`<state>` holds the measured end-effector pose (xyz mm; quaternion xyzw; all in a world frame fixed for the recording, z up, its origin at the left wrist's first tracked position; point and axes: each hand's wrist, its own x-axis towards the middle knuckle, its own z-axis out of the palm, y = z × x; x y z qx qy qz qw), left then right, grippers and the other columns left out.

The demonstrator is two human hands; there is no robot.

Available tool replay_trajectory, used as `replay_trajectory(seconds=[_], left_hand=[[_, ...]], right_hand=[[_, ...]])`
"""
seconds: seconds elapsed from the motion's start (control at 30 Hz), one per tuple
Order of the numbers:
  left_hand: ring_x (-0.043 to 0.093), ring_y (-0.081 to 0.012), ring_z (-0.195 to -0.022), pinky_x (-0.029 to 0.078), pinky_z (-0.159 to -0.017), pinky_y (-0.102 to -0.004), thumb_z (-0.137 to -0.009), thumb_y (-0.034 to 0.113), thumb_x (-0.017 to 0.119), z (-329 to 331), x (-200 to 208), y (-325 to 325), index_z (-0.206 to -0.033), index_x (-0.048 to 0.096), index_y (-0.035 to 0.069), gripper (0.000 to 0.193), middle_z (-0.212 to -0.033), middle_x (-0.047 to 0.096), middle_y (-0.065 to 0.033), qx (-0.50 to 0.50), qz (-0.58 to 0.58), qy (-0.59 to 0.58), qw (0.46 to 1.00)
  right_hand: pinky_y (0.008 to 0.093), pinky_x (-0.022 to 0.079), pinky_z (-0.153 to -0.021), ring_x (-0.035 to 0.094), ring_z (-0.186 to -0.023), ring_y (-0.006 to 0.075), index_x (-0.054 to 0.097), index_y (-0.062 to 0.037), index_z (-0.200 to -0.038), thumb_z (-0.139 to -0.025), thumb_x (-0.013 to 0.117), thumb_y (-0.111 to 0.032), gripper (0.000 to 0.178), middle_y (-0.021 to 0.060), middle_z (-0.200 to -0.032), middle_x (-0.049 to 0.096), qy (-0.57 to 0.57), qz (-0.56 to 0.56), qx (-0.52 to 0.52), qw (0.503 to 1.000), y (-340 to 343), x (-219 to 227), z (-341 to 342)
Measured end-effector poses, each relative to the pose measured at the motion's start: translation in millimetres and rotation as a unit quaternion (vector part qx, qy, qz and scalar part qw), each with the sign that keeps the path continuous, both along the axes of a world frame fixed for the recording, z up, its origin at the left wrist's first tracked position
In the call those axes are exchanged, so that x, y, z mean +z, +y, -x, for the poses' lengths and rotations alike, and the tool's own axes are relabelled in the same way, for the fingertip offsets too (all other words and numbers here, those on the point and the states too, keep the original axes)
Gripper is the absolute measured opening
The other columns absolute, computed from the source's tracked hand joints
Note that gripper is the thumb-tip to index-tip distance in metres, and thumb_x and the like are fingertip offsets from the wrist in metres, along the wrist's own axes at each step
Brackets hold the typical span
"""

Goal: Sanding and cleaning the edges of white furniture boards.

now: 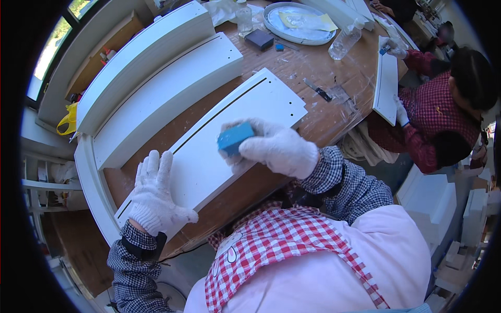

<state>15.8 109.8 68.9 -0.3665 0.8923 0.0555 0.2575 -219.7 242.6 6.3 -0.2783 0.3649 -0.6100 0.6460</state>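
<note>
A long white panel (209, 151) with a dark groove along its far edge and small holes at its right end lies slantwise before me. My right hand (279, 148), in a white knit glove, grips a blue sanding block (235, 139) over the middle of the panel; whether the block touches the surface I cannot tell. Toward the panel's near left end rests my left hand (156, 201), also gloved. Its fingers are stretched out flat, the thumb pointing right, and it holds nothing.
Other white panels (172, 94) stand behind on the brown worktable (323, 112). A knife (318, 91), a dark block (259, 39), a clear bottle (345, 39) and a round white tray (269, 23) lie farther back. At right a co-worker (438, 104) holds another white board (386, 83).
</note>
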Motion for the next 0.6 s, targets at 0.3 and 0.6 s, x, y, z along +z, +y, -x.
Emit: replay_trajectory(seconds=[0.3,0.6], left_hand=[[0.015,-0.0451,-0.148,0.020,-0.121,-0.0479,-0.039,0.050,0.093,-6,-13,-14,-0.157,0.014,0.010,0.147,-0.158,0.020,-0.0255,0.023,-0.016,0.023,0.999],[0.033,-0.0392,-0.142,0.029,-0.118,-0.0429,-0.037,0.051,0.096,0,-22,-63,-0.156,0.017,0.009,0.149,-0.150,0.038,-0.0247,0.025,-0.031,0.086,0.995]], right_hand=[[0.0470,0.049,-0.102,0.060,-0.115,0.0337,0.048,0.0015,-0.130,-0.104,0.047,-0.041,0.050,0.0205,-0.122,0.061,-0.002,0.029,-0.347,0.937,11,1,164],[0.0475,0.053,-0.096,0.066,-0.105,0.0345,0.050,0.0034,-0.129,-0.103,0.042,-0.049,0.059,0.0240,-0.113,0.066,0.006,0.086,-0.300,0.950,33,-17,141]])
